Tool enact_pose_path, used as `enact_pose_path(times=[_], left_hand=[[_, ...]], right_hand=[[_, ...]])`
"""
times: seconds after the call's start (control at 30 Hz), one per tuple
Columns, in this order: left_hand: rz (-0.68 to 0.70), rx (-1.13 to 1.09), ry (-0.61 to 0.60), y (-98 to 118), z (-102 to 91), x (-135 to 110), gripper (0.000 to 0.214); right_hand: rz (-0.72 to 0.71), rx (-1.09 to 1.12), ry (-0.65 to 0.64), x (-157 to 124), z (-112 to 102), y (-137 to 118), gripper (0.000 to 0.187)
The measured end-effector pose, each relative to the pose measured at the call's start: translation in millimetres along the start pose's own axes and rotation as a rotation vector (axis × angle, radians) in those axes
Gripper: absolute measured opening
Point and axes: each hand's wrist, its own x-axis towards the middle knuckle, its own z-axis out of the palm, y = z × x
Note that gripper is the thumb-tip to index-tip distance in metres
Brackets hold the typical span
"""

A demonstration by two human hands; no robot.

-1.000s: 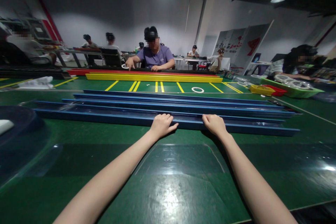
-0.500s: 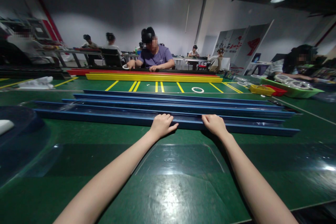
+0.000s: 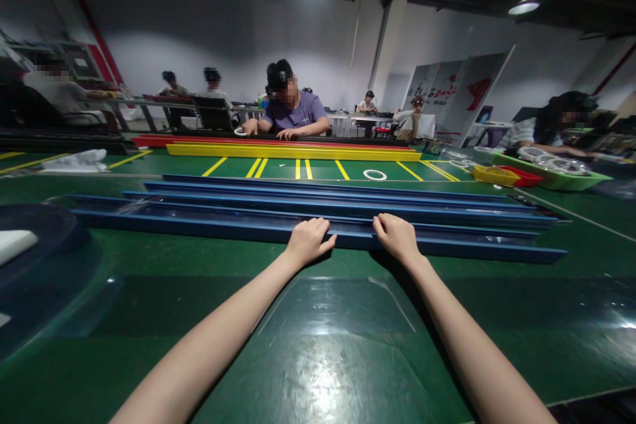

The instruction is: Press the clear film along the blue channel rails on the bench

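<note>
A long blue channel-shaped strip [image 3: 199, 228] lies crosswise in front of me, with clear film showing inside it. My left hand [image 3: 309, 242] is closed over its near wall, fingers inside the channel and thumb pointing right along the outer face. To the right, my right hand [image 3: 396, 236] grips the same wall, its fingers curled over the edge and its thumb hidden. Just beyond are more blue channel strips [image 3: 248, 189], lying parallel. A wide clear plastic sheet [image 3: 189, 305] is spread flat on the green table [image 3: 318, 391] beneath my forearms.
A large roll of clear film [image 3: 44, 265] stands at left. Farther off are a yellow strip [image 3: 288, 152], a red strip [image 3: 149, 141] and a white ring [image 3: 374, 175]. A green basket [image 3: 561, 174] sits at right. Across the table, a person in purple [image 3: 297, 116] works.
My right hand has slid a little left along the channel wall, closer to my left hand. My left hand stays in place, and the view has tilted slightly.
</note>
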Motion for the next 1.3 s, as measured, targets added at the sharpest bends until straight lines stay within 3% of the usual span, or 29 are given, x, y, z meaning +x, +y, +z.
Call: enact_pose_path(times=[0.2, 0.33, 0.47, 0.83, 1.03, 1.3], left_hand=[[0.006, -0.013, 0.020, -0.1, 0.6, -0.5, 0.023], [-0.001, -0.029, 0.023, 0.0, 0.1, -0.2, 0.024], [0.006, -0.044, 0.000, 0.1, -1.1, -0.6, 0.027], [0.009, -0.008, 0.006, 0.5, -1.4, -2.0, 0.031], [0.021, 0.021, 0.027, 0.6, -2.0, -2.9, 0.031], [0.030, 0.030, 0.026, 1.9, -4.8, -2.5, 0.032]], right_hand=[[-0.135, 0.023, 0.041, 2.4, 4.7, -33.7, 0.037], [-0.094, -0.008, 0.033, 4.5, 10.2, -45.9, 0.040], [-0.041, -0.032, 0.012, 7.0, 11.1, -49.5, 0.044], [-0.138, -0.005, 0.050, 7.5, 13.4, -63.1, 0.041], [-0.174, -0.006, 0.035, 6.8, 20.7, -60.7, 0.041], [-0.227, -0.025, 0.121, 8.7, 26.1, -55.9, 0.041]])
